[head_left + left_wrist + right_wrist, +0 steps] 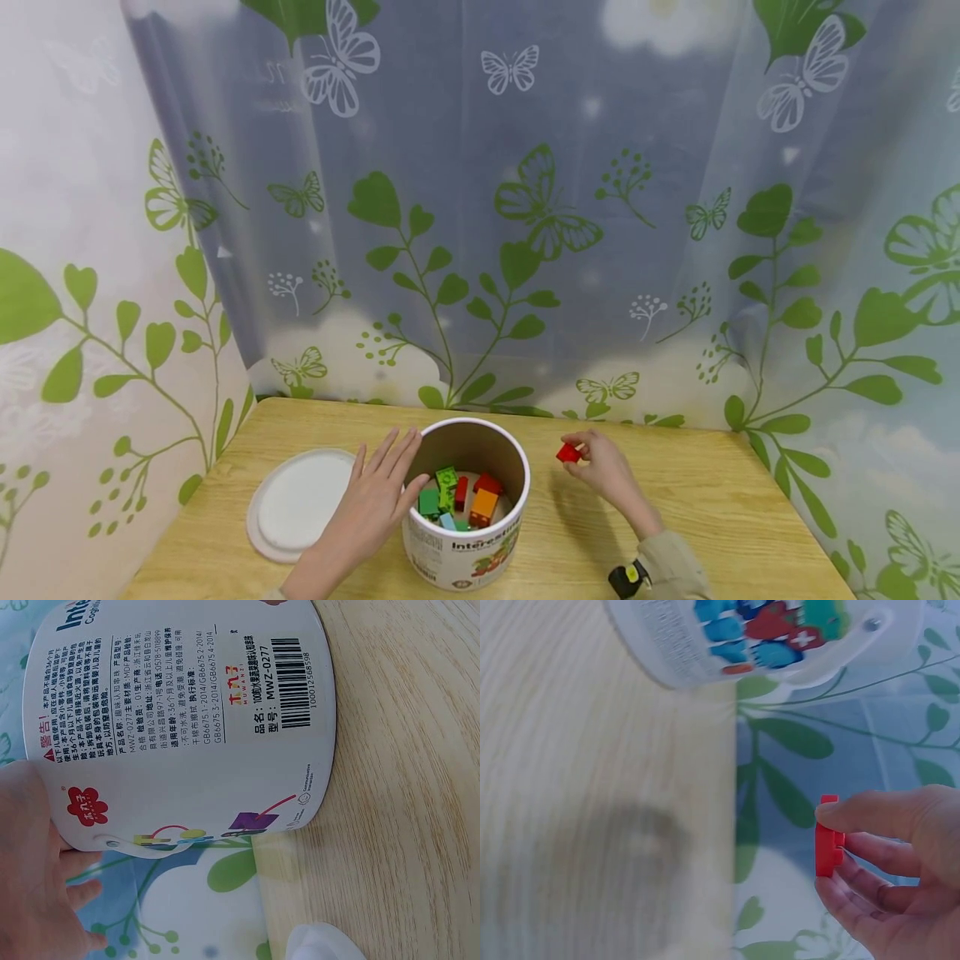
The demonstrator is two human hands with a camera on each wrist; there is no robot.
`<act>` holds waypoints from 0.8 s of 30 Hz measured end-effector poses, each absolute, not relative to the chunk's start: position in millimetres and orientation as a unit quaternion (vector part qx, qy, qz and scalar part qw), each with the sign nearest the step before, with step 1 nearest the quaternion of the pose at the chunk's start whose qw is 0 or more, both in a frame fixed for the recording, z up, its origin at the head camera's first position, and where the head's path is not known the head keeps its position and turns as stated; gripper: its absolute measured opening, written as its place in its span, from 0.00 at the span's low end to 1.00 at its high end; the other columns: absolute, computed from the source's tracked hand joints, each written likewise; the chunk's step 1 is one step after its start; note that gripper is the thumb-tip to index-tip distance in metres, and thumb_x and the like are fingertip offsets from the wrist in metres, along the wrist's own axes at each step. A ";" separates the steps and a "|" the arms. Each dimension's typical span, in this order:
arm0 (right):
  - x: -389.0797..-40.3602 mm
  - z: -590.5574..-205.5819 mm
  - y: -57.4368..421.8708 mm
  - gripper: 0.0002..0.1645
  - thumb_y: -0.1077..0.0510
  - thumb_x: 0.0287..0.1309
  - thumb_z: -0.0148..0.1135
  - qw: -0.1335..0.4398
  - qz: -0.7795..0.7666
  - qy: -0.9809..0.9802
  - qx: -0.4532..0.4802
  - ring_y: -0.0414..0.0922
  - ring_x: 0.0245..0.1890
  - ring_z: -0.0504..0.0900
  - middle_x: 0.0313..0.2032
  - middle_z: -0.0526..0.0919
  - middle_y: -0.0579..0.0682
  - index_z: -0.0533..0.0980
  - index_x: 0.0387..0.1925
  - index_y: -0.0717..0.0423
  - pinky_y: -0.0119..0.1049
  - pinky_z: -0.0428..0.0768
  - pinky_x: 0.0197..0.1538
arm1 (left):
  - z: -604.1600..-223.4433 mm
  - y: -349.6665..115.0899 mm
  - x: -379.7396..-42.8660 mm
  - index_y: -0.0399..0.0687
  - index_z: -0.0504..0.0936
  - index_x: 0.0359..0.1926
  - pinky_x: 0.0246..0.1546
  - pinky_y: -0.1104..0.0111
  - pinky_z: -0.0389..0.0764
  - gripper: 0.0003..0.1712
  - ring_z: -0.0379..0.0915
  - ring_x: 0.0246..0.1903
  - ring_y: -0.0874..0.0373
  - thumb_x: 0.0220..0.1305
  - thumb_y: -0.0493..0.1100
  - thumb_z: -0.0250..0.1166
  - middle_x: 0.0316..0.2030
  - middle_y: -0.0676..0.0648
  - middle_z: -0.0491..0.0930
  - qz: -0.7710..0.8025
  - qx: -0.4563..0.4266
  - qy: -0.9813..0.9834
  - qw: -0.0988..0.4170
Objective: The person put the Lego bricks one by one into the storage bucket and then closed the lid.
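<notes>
A white round bucket [459,554] with printed sides stands near the table's front, holding several colored building blocks, among them an orange block [483,505] and a bright green block [446,483]. My left hand [375,500] rests at the bucket's left rim with its fingers extended; in the left wrist view the hand [34,862] is beside the printed wall. To the right of the bucket, my right hand [606,471] pinches a red building block [568,452] above the table. The right wrist view shows the red block's studs facing the palm, between thumb and fingers.
A white round lid [303,500] lies on the wooden table [720,492] left of the bucket. Behind the table hangs a curtain [465,250] printed with leaves and butterflies. A black band with a yellow patch [628,577] is at the right wrist.
</notes>
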State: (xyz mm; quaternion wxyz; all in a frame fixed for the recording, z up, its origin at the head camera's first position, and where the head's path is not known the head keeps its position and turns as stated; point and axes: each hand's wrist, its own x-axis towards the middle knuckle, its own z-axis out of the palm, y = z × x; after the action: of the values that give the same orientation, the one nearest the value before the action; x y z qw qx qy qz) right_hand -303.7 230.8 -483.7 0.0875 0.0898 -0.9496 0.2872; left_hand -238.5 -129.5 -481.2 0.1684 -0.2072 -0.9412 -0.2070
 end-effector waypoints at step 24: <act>-278.3 -422.3 198.3 0.22 0.65 0.52 0.77 0.141 0.286 -0.934 0.163 0.53 0.40 0.85 0.44 0.82 0.53 0.84 0.51 0.60 0.48 0.85 0.44 | -481.7 -129.0 -238.6 0.44 0.63 0.77 0.72 0.35 0.50 0.36 0.53 0.76 0.43 0.78 0.57 0.53 0.76 0.45 0.62 -0.208 -0.209 -0.939 0.175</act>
State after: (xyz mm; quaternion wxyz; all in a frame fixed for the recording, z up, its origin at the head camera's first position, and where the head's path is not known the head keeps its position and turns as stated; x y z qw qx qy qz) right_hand -278.3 198.3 -422.3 0.1415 0.1628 -0.9337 0.2857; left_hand -238.6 -129.0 -481.7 0.1753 -0.2088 -0.9394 -0.2076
